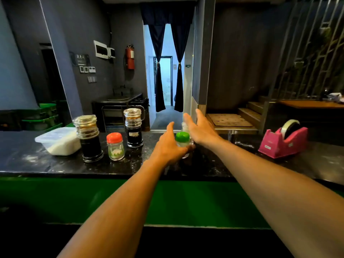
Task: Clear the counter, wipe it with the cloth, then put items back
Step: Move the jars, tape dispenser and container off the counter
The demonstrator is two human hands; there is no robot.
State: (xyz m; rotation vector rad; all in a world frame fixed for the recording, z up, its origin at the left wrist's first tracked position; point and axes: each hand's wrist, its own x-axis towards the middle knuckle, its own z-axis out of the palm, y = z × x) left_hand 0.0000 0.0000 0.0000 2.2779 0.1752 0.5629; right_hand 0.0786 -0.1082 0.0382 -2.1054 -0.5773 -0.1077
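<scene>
On black counter (28,161), middle: my left hand (167,148) grasps green-capped jar (182,137), fingers curled round glass body; cannot tell if jar touches counter. My right hand (202,132) released, fingers straight, just right of jar, beside small clear jar (184,126) behind it. Left: white tub (59,141), near sauce bottle (88,138), orange-capped jar (115,146), far sauce bottle (133,127). Right: pink tape dispenser (284,141).

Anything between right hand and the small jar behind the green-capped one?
Nothing visible. The open right hand is beside the small jar, overlapping it in view. The green-capped jar, held by the left hand, stands nearer the person, not between them.
</scene>
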